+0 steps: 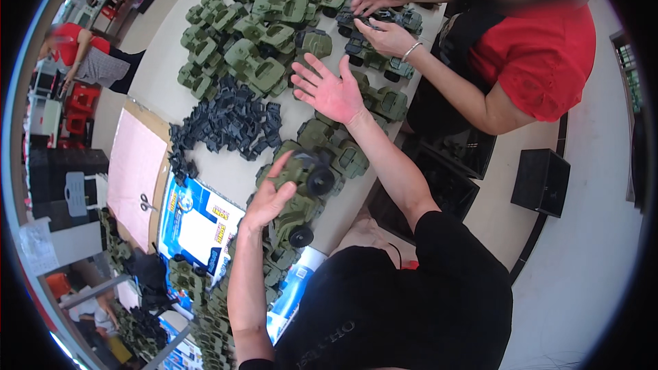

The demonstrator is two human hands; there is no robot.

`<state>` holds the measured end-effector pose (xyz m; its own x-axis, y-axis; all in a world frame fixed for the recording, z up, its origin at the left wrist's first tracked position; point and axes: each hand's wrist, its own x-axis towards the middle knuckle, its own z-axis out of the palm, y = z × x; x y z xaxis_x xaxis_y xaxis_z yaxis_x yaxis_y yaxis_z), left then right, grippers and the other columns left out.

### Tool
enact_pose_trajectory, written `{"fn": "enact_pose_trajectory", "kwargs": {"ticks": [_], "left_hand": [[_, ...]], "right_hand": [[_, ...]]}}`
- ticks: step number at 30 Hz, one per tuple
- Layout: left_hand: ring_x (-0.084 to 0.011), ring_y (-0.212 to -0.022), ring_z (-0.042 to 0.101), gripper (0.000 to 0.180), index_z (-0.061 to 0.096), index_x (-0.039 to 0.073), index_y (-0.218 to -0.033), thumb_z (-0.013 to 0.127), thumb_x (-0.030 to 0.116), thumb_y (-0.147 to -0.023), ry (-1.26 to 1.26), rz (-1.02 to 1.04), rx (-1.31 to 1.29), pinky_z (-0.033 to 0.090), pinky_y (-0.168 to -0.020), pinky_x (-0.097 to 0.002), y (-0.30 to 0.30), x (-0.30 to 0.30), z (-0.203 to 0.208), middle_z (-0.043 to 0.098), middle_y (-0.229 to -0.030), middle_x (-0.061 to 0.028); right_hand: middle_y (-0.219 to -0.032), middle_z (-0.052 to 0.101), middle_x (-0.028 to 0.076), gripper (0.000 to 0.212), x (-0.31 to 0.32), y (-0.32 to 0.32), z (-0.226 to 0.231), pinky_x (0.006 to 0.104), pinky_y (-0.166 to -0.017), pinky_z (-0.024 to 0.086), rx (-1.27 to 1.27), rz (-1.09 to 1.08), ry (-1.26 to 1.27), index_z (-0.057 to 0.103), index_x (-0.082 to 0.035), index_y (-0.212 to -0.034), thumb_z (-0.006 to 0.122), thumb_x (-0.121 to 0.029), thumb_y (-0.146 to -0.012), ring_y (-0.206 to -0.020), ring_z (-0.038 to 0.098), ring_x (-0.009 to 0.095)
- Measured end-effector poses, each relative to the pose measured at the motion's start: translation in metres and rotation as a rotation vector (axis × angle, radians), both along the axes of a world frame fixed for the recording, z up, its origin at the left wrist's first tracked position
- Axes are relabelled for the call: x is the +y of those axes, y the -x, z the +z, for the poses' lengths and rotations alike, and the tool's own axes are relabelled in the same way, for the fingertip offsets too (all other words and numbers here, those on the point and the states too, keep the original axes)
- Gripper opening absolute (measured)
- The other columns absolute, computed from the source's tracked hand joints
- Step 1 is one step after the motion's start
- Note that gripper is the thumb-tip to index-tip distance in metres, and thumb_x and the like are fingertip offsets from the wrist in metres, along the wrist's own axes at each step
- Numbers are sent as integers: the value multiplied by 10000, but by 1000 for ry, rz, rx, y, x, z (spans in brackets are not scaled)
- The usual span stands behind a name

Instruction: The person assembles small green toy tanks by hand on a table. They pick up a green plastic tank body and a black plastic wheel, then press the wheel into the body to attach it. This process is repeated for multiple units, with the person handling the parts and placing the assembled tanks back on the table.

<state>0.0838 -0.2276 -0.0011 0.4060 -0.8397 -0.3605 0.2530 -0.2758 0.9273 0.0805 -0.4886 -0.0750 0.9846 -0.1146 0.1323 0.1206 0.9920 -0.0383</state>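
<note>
My left hand grips a green toy vehicle by its side, with the thumb and fingers apart around it. A black wheel of the vehicle faces me. Some of the grip is hidden behind the toy. Farther off, my right hand is raised with its palm up and fingers spread, holding nothing. It hovers over green toy vehicles standing on the table. A heap of small black plastic parts lies to the left of both hands.
Rows of green toy vehicles cover the far table. At the right, a co-worker's hands are over dark vehicles. Left of me are blue printed sheets, a pink sheet and scissors. A black box stands on the floor.
</note>
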Motion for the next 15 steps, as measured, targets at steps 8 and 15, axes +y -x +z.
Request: {"fn": "enact_pose_trajectory", "kwargs": {"ticks": [8, 15], "left_hand": [[-185, -1187, 446, 889, 225, 103, -1421, 762, 134, -712, 216, 560, -132, 355, -1012, -309, 36, 32, 8, 428, -1319, -64], [-234, -1168, 461, 1119, 163, 106, -1432, 870, 165, -567, 218, 674, -371, 378, -998, -352, 60, 63, 18, 435, -1271, -121]], "right_hand": [[-1158, 575, 119, 459, 68, 70, 4, 339, -861, 447, 197, 99, 327, 503, -41, -1220, 441, -410, -954, -997, 568, 219], [-1267, 453, 92, 619, 163, 114, 52, 305, -923, 384, 238, -100, 1012, 378, -19, -1322, 589, -394, -877, -1121, 467, 171]]}}
